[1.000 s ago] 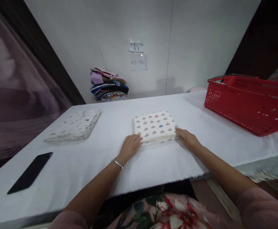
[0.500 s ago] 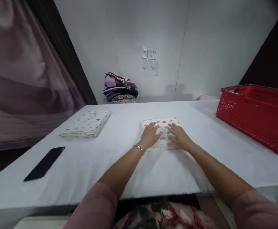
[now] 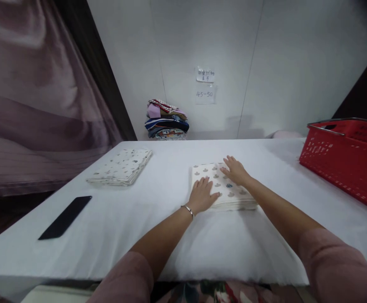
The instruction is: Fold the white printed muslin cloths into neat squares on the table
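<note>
A folded white cloth (image 3: pixel 223 191) printed with small grey motifs lies on the white-covered table in front of me. My left hand (image 3: pixel 202 194) rests flat on its left part, fingers stretched out and a silver bracelet at the wrist. Toward the far right part of the cloth lies my right hand (image 3: pixel 236 171), palm down with the fingers apart. Neither hand grips anything. A second folded white cloth (image 3: pixel 120 166) with small prints sits on the left side of the table, apart from both hands.
A black flat object (image 3: pixel 66 218) lies on the table (image 3: pixel 158 235) at the left. The red plastic basket (image 3: pixel 344 153) stands at the right edge. Behind the table rises a stack of folded fabrics (image 3: pixel 167 122) against the wall, beside paper signs (image 3: pixel 205 94).
My right hand has moved toward the far side of the cloth, and my left hand has come nearer its front left. More of the printed top shows. The whole view has shifted slightly.
</note>
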Demonstrator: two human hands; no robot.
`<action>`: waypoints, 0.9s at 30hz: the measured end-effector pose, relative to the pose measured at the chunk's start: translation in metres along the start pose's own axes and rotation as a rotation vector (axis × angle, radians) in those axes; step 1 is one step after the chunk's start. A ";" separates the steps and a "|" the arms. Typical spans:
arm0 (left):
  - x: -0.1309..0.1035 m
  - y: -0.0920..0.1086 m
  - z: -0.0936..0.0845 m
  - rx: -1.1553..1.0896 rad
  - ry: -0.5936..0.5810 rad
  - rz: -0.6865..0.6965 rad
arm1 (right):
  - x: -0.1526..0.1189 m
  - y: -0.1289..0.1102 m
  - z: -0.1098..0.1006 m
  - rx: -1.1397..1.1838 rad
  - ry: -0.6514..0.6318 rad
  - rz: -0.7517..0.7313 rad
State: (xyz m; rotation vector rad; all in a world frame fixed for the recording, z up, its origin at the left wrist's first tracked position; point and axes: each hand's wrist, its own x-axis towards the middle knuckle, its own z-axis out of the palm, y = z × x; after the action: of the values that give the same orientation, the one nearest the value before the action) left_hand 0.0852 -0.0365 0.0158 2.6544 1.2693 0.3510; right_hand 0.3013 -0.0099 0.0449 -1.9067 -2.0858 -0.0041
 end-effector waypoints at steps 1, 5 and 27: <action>-0.001 0.000 0.000 0.001 -0.004 0.000 | 0.009 0.001 0.005 -0.028 0.012 0.022; -0.004 -0.001 0.000 -0.020 -0.014 0.001 | 0.020 0.013 0.036 -0.124 -0.066 0.080; 0.060 -0.041 -0.010 -0.284 0.184 -0.479 | 0.002 0.043 0.023 0.324 0.014 0.337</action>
State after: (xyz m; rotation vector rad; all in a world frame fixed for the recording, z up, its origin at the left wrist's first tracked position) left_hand 0.0885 0.0360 0.0223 2.0418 1.7084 0.6501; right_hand 0.3374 0.0011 0.0148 -2.0112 -1.6127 0.3707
